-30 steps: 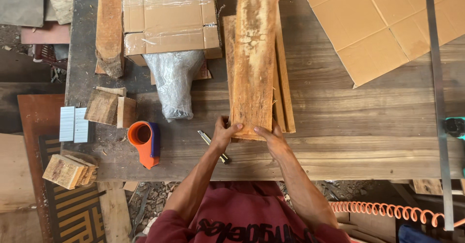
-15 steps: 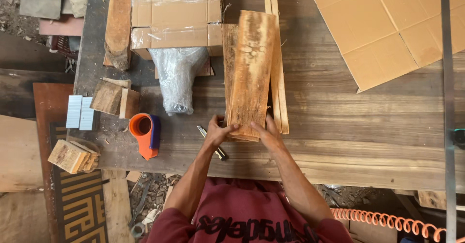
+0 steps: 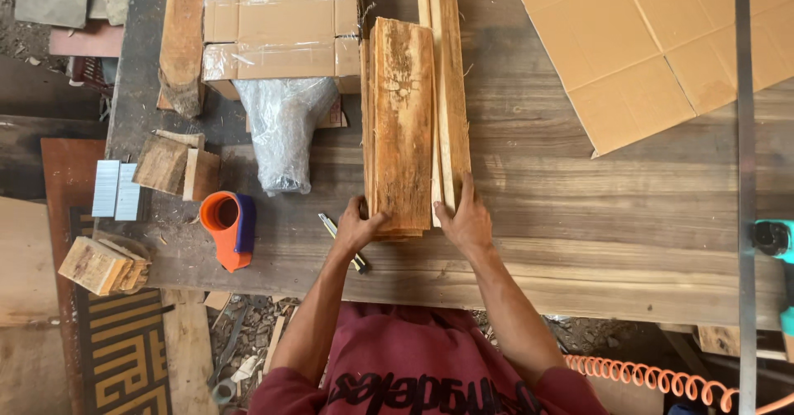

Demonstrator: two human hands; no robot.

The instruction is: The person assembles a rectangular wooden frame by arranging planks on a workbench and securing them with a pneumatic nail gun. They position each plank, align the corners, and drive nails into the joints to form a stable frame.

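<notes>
plank stack: rough orange-brown wood planks (image 3: 403, 125), flat rectangular boards, splintery grain, stacked on grey weathered counter (image 3: 579, 216)
left hand: left hand (image 3: 357, 229) grips stack's near left corner, thumb on top
right hand: right hand (image 3: 465, 220) clasps near right edge, fingers up along pale thin slats (image 3: 449, 76)
axis: long axis runs away from person, near end at both hands
nearby: orange tape dispenser (image 3: 227, 226) left, plastic-wrapped bundle (image 3: 285, 129) just beside

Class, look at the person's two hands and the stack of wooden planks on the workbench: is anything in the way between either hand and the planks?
Nothing visible. The left hand grips the near left corner of the stack of planks and the right hand presses its near right edge; both touch the wood directly. A small metal tool lies partly under the left hand, beside the stack, not between.
</notes>
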